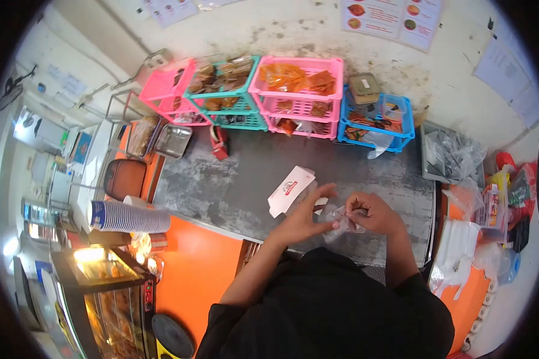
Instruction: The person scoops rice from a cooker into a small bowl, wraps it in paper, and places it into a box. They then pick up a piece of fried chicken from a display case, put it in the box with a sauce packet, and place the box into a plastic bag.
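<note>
My right hand [372, 214] is closed in a pinch on a crumpled clear plastic bag [339, 226] above the dark worktop. Beside it, my left hand [305, 220] has its thumb and fingers spread apart, the thumb tip close against the bag. Whether that thumb touches the plastic is hard to tell. Just beyond my left hand, a white paper box [291, 189] with a red label and dark print lies on the worktop, its near end partly hidden by my fingers.
Along the wall stand pink basket tiers [296, 102], a green one [226, 103] and a blue one [377, 128], all holding packets. A red tape dispenser [218, 143] and metal tray [173, 141] sit left. Stacked paper cups [129, 216] and a lit display warmer [105, 299] are nearer.
</note>
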A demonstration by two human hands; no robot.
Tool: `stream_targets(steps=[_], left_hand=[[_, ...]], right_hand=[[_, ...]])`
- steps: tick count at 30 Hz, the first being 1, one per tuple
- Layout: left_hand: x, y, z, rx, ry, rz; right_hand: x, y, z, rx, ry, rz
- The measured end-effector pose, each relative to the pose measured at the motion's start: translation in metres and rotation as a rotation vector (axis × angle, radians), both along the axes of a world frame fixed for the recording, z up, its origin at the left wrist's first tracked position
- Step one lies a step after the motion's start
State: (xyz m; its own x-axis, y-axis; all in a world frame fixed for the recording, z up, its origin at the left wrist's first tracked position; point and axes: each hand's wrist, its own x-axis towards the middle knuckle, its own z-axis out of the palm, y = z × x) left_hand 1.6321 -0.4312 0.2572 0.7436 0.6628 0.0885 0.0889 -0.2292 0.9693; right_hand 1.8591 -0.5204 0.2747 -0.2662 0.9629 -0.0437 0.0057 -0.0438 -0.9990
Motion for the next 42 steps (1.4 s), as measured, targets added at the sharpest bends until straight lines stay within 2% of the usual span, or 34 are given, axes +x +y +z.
stream_targets(steps=[1, 2, 4, 6, 8, 9, 11, 13, 15, 16, 18, 20, 21, 26, 28, 30, 32, 34, 36, 38, 39, 41, 42], left_hand=[[-0.007, -0.001, -0.001, -0.262, -0.066, -0.09], [-0.017, -0.002, -0.003, -0.259, -0.065, -0.063], [-0.044, -0.004, -0.004, -0.626, 0.047, -0.011], [-0.067, -0.018, -0.003, -0.635, -0.025, 0.127], [-0.092, -0.032, -0.011, -0.894, -0.175, 0.319], [-0.103, -0.042, -0.004, -0.947, -0.205, 0.412], [-0.132, -0.063, -0.002, -0.891, -0.247, 0.52], [-0.158, -0.082, -0.007, -0.776, -0.285, 0.622], [-0.181, -0.099, -0.014, -0.657, -0.353, 0.816], [-0.193, -0.109, -0.014, -0.597, -0.43, 0.843], [-0.216, -0.13, -0.018, -0.502, -0.525, 0.936], [-0.242, -0.153, -0.02, -0.556, -0.634, 0.959], [-0.256, -0.17, -0.002, -0.557, -0.615, 1.021], [-0.33, -0.256, -0.025, -0.508, -0.483, 1.169], [-0.363, -0.3, -0.027, -0.565, -0.697, 1.185], [-0.4, -0.347, -0.023, -0.571, -0.716, 1.202], [-0.438, -0.39, -0.021, -0.448, -0.813, 1.366], [-0.47, -0.43, -0.03, -0.466, -0.818, 1.387], [-0.497, -0.469, -0.026, -0.352, -0.916, 1.466], [-0.516, -0.497, -0.037, -0.358, -0.925, 1.459], [-0.524, -0.509, -0.036, -0.36, -0.97, 1.498], [-0.538, -0.529, -0.025, -0.393, -1.003, 1.518], [-0.545, -0.536, -0.02, -0.416, -0.982, 1.541]], right_hand=[[-0.012, 0.003, 0.004, -0.033, -0.033, -0.062], [-0.022, 0.006, 0.008, -0.064, -0.066, -0.119], [-0.045, 0.015, 0.013, 0.002, -0.121, -0.13], [-0.071, 0.027, 0.012, 0.071, -0.168, -0.117], [-0.098, 0.036, 0.008, 0.119, -0.172, -0.177], [-0.112, 0.04, 0.005, 0.133, -0.156, -0.101], [-0.141, 0.047, 0.001, 0.269, -0.234, -0.089], [-0.171, 0.052, 0.008, 0.24, -0.281, 0.069], [-0.213, 0.051, 0.011, 0.137, -0.142, 0.085], [-0.229, 0.05, 0.006, 0.166, -0.129, 0.2], [-0.253, 0.054, -0.006, 0.4, -0.293, 0.214], [-0.293, 0.037, 0.004, 0.546, -0.294, 0.268], [-0.312, 0.027, 0.009, 0.668, -0.303, 0.243], [-0.4, -0.033, 0.008, 0.869, -0.276, 0.274], [-0.439, -0.066, 0.014, 1.114, -0.312, 0.324], [-0.482, -0.104, 0.013, 1.131, -0.285, 0.347], [-0.534, -0.143, 0.012, 1.148, -0.259, 0.356], [-0.581, -0.185, 0.014, 1.119, -0.259, 0.536], [-0.624, -0.224, 0.022, 1.105, -0.257, 0.596], [-0.661, -0.252, 0.015, 1.049, -0.265, 0.971], [-0.673, -0.263, 0.018, 1.03, -0.272, 0.959], [-0.692, -0.277, 0.022, 0.795, -0.339, 1.19], [-0.7, -0.282, 0.024, 0.776, -0.352, 1.174]])
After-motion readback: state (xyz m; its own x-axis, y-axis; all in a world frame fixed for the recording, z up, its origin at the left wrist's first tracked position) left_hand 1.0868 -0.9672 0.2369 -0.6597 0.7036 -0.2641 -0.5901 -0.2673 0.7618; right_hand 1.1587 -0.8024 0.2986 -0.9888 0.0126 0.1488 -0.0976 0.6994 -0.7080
